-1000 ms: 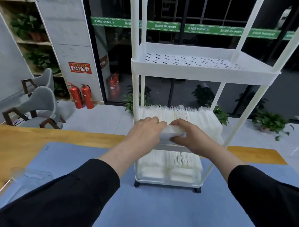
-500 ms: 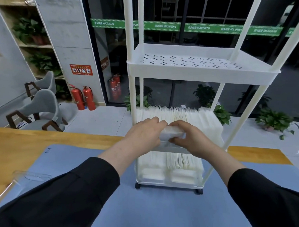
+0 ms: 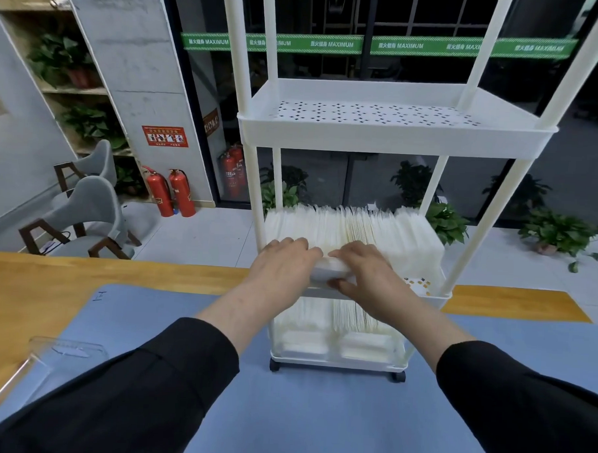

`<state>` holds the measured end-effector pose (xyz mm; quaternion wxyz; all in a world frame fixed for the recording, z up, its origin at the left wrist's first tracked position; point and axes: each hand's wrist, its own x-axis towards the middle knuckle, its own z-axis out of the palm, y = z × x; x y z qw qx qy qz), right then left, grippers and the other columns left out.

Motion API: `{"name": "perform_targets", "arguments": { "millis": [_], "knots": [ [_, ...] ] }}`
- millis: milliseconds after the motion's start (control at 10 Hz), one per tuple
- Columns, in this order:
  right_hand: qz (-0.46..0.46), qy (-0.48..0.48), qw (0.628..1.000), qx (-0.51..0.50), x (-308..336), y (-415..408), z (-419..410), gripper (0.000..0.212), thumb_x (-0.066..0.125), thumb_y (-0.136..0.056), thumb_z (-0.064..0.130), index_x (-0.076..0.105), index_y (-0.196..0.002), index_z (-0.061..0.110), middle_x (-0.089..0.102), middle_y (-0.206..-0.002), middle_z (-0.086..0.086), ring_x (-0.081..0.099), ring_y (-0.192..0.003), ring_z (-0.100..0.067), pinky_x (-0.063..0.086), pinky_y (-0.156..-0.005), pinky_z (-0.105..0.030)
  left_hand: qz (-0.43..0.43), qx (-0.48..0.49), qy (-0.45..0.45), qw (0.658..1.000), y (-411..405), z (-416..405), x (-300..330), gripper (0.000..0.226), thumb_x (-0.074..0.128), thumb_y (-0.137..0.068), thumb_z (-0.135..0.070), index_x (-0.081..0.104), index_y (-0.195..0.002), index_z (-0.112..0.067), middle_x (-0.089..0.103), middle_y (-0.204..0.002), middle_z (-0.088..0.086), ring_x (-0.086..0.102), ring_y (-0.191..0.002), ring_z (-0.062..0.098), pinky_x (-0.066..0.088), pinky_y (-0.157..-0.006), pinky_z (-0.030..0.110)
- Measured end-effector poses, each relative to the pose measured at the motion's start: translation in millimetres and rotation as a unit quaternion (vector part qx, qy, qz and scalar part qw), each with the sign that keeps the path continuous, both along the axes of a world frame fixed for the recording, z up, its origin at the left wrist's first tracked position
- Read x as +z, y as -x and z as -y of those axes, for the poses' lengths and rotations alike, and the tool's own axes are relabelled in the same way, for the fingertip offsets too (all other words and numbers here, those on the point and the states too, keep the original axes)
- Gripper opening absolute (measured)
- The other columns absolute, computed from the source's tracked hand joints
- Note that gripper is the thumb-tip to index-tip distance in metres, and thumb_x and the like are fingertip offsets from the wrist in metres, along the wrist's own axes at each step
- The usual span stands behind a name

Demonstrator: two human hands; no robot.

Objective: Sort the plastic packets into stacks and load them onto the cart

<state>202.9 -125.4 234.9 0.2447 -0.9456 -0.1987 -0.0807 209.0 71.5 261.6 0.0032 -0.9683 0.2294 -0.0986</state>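
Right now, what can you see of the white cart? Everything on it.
The white cart is a tall plastic-looking trolley with round posts, perforated tray shelves and dark castors, standing upright on the blue mat. The top visible shelf shows nothing on it. The middle shelf is packed with upright white packets; the bottom shelf holds more. Left hand and right hand grip a small stack at the middle shelf's front edge.

A wooden bench point(image 3: 48, 284) carries a blue mat point(image 3: 316, 415). Beyond it lies pale tiled floor point(image 3: 204, 236), with two grey wood-legged chairs point(image 3: 86, 210) at left beside a grey concrete pillar point(image 3: 136, 65). Two red fire extinguishers point(image 3: 170, 193) stand at its foot. Dark glass windows point(image 3: 419, 19) carry a green banner strip point(image 3: 333, 43); potted green plants point(image 3: 561, 234) line the floor below.
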Motion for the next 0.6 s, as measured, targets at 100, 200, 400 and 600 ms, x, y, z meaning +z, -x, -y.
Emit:
{"name": "perform_targets", "arguments": {
  "millis": [100, 200, 400, 600],
  "knots": [
    [0.036, 0.046, 0.998, -0.008, -3.4, 6.9, 5.2, 0.053, 0.062, -0.092, 0.033, 0.049, -0.142, 0.024, 0.048, -0.136, 0.005, 0.041, -0.124, -0.019, 0.035, -0.107, -0.041, -0.020, 0.004, -0.010, 1.000, 3.5, -0.3, -5.8, 0.043, 0.053, -0.095, -0.008, 0.047, -0.136, -0.023, 0.057, -0.109, 0.003, 0.056, -0.101, 0.027, 0.040, -0.085, 0.037],
    [0.054, 0.103, 0.993, -0.007, -7.0, 9.4, 9.2, 0.052, 0.050, -0.095, 0.032, 0.043, -0.147, 0.025, 0.046, -0.141, 0.005, 0.038, -0.130, -0.021, 0.030, -0.107, -0.040, -0.017, 0.004, -0.033, 0.999, 8.6, 0.3, -14.5, 0.051, 0.050, -0.102, -0.018, 0.031, -0.149, -0.023, 0.055, -0.120, 0.007, 0.054, -0.109, 0.030, 0.040, -0.095, 0.040],
    [0.106, 0.164, 0.980, -0.048, -5.2, 12.6, 9.1, 0.061, 0.037, -0.098, 0.053, 0.042, -0.148, 0.019, 0.046, -0.144, -0.001, 0.042, -0.131, -0.027, 0.038, -0.102, -0.049, 0.017, 0.019, -0.037, 0.999, 21.4, 2.6, -18.2, 0.072, 0.026, -0.105, -0.055, 0.008, -0.162, -0.014, 0.036, -0.151, 0.011, 0.037, -0.136, 0.030, 0.029, -0.115, 0.044],
    [0.108, 0.175, 0.977, -0.059, -15.0, 16.7, 10.2, 0.067, 0.028, -0.100, 0.060, 0.035, -0.152, 0.018, 0.037, -0.155, -0.001, 0.031, -0.145, -0.027, 0.024, -0.116, -0.052, 0.072, 0.032, 0.053, 0.995, 27.4, 6.7, -20.8, 0.073, 0.024, -0.102, -0.059, 0.034, -0.155, -0.010, 0.048, -0.147, 0.009, 0.045, -0.135, 0.027, 0.035, -0.114, 0.043]
  ]
}}
